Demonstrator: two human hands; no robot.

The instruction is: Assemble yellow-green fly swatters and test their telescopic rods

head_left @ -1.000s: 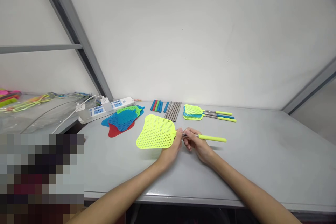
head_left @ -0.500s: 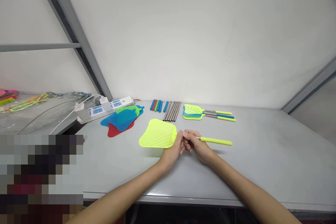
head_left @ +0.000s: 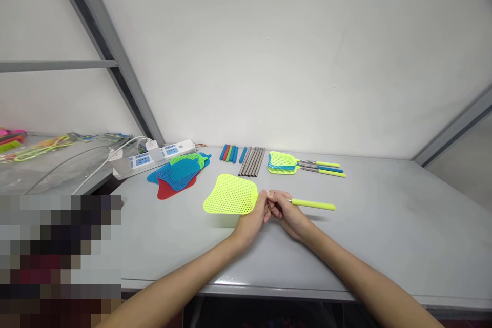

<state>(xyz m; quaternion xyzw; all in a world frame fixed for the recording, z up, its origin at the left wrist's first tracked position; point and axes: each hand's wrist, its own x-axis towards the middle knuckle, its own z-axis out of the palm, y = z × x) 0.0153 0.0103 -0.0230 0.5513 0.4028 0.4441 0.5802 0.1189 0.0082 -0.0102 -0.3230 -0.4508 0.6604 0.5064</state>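
Just above the grey table, a yellow-green fly swatter is held level between both hands. My left hand is closed round the neck, right beside the mesh head. My right hand grips the metal rod, its fingertips against the left hand. From the right hand the yellow-green handle sticks out to the right. The joint between head and rod is covered by my fingers. Behind the hands, several thin metal rods lie side by side, with blue, red and green handle grips left of them.
Complete fly swatters lie at the back right. Loose blue, red and green swatter heads are piled at the left, next to a white power strip with cables. A pixelated area covers the lower left. A wall stands behind the table.
The yellow-green handle has shifted slightly left, closer to my right hand, and less rod shows between them. My left hand and the mesh head have hardly moved.
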